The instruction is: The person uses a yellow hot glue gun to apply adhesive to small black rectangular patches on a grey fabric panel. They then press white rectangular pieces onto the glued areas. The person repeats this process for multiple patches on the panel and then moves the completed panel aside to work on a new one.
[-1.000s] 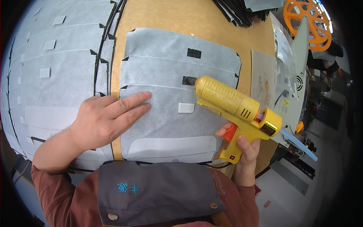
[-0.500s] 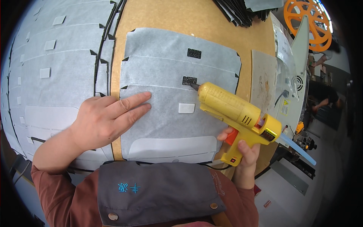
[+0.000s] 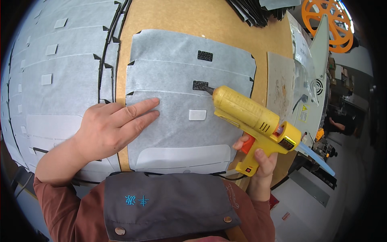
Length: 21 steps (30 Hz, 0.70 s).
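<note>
My right hand (image 3: 264, 163) grips a yellow hot glue gun (image 3: 246, 109), with fingers at its orange trigger. A pale glue stick (image 3: 318, 159) juts out of the back. The nozzle tip is at the right side of a black, speckled rectangular patch (image 3: 199, 85) on a grey fabric panel (image 3: 161, 78). A second black patch (image 3: 204, 55) lies farther up this panel, and a white rectangular piece (image 3: 197, 115) sits nearer me. My left hand (image 3: 109, 131) rests with two fingers stretched out on the panel's left part; its other fingers are tucked under.
Overlapping grey panels (image 3: 72, 92) with white rectangles cover the left. A brown board (image 3: 169, 16) lies beneath the work. At the far right of it are dark stacked sheets (image 3: 250, 14), a flat pale board (image 3: 280, 80), a machine (image 3: 316, 101) and an orange reel (image 3: 328, 24). Another person shows beyond.
The glue gun's nozzle has shifted slightly up along the right side of the lower black patch. My left hand stays in place on the panel.
</note>
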### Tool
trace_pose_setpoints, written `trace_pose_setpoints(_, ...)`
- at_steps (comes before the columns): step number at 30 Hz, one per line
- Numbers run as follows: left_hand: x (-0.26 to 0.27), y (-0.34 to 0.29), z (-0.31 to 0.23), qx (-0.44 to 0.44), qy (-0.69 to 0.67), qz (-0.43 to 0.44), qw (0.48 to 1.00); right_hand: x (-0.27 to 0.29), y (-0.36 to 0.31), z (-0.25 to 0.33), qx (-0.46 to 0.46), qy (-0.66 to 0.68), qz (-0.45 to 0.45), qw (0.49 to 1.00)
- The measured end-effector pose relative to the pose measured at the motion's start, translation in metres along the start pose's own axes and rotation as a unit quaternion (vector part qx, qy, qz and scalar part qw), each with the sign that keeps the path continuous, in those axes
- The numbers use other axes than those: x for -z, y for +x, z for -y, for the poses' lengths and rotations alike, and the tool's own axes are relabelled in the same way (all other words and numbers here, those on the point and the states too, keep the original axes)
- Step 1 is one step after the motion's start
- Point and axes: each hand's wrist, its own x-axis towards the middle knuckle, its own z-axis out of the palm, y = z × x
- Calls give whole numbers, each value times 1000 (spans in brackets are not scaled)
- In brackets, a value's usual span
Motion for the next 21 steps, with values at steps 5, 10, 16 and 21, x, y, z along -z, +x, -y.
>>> trace_pose_setpoints(5, 0, 0, 1, -2, -3, -4, 1000, -8, 8, 2, 1, -4, 10, 1000)
trace_pose_setpoints(10, 0, 0, 0, -2, -3, -1, 1000, -8, 12, 1, 1, -11, 19, 1000)
trace_pose_setpoints(16, -1, -1, 1, -2, -3, -5, 1000, 10, 9, -2, 11, 27, 69, 997)
trace_pose_setpoints(21, 0, 0, 0, -1, -5, -4, 1000, 13, 8, -5, 25, 39, 66, 997)
